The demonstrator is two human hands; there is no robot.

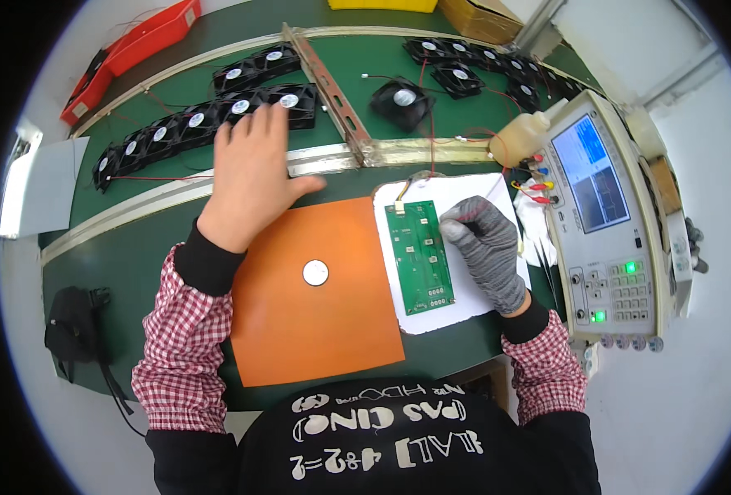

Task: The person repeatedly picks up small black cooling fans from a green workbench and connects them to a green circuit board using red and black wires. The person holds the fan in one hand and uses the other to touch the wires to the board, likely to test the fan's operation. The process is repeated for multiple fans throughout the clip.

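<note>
By the fans (196, 121), left hand (254, 186) stretches wide; beside the board (419, 262), right hand (489, 252) curls narrow.

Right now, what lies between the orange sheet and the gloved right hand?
In the head view, the green circuit board lies between them, on the white pad.

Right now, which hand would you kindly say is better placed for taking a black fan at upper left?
Probably the left hand: it is open by the black fans, while the gloved right hand is beside the green circuit board.
</note>
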